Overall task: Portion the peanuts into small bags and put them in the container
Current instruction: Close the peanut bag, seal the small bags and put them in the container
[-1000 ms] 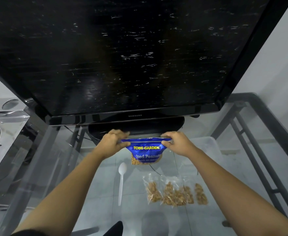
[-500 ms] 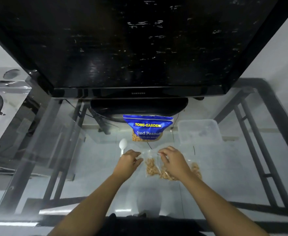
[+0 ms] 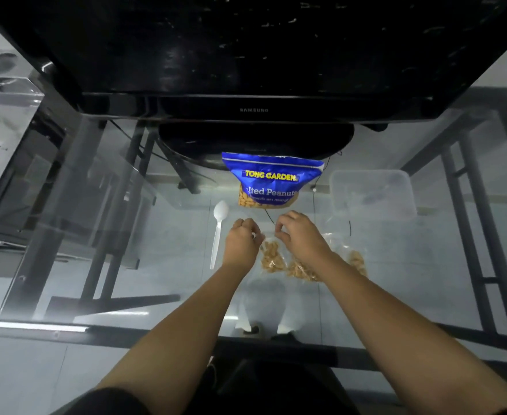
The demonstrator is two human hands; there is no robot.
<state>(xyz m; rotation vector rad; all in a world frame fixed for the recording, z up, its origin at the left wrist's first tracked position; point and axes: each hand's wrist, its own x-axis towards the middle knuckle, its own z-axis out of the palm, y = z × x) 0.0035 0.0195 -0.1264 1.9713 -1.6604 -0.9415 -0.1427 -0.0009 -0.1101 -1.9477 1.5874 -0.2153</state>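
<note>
A blue bag of salted peanuts (image 3: 271,181) stands upright on the glass table, in front of the TV stand. Several small clear bags with peanuts (image 3: 271,259) lie in a row nearer to me. My left hand (image 3: 241,244) and my right hand (image 3: 298,238) both pinch the top edge of the leftmost small bag, one at each side. My right forearm hides part of the row. An empty clear plastic container (image 3: 372,193) sits to the right of the blue bag.
A white plastic spoon (image 3: 218,232) lies left of my left hand. A large black TV (image 3: 246,55) on its stand fills the back of the glass table (image 3: 96,265). A thin dark cable (image 3: 313,205) runs across the glass near the container.
My hands let go of the blue bag's top, came back toward me and took hold of the leftmost small bag. The blue bag stays standing where it was.
</note>
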